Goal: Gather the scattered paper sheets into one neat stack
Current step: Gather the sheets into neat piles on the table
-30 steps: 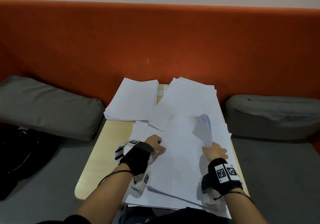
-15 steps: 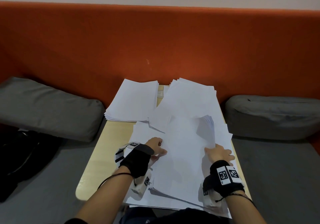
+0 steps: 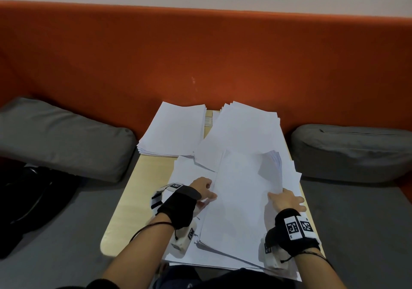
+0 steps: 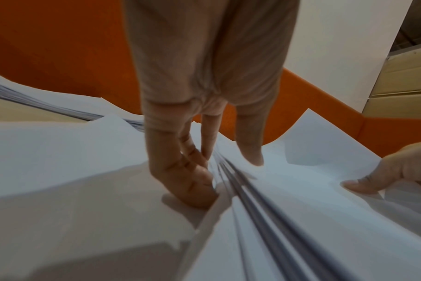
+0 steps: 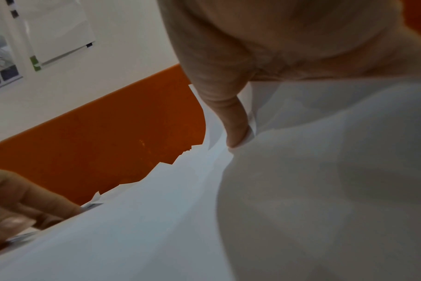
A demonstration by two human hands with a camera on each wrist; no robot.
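Fingers (image 4: pixel 195 171) of the left hand (image 3: pixel 204 190) are tucked under the left edge of a thick bundle of white sheets (image 3: pixel 240 199), with the thumb (image 4: pixel 250 150) pressed on top, so the bundle is pinched at that side. Across from it, the right hand (image 3: pixel 286 199) holds the bundle's right edge: its thumb (image 5: pixel 236 123) presses down on the top sheet, and the other fingers look curled beneath the paper, though the wrist view there is too blurred to be certain. Between the two hands the bundle lies slightly raised over a lower spread of loose sheets (image 3: pixel 185 170) covering the near half of a small pale wooden table (image 3: pixel 136 190). Three groupings of paper can be counted beyond that spread: the held bundle, a fanned pile (image 3: pixel 247 128) at the far right, and a tidier stack (image 3: pixel 176 130) at the far left corner, its edge just overhanging the table. Two grey cushions sit on the bench, one (image 3: pixel 64 137) to the left and one (image 3: pixel 352 152) to the right, both against the orange backrest (image 3: pixel 200 54). Each wrist wears a black strap with square coded tags (image 3: pixel 297 226).
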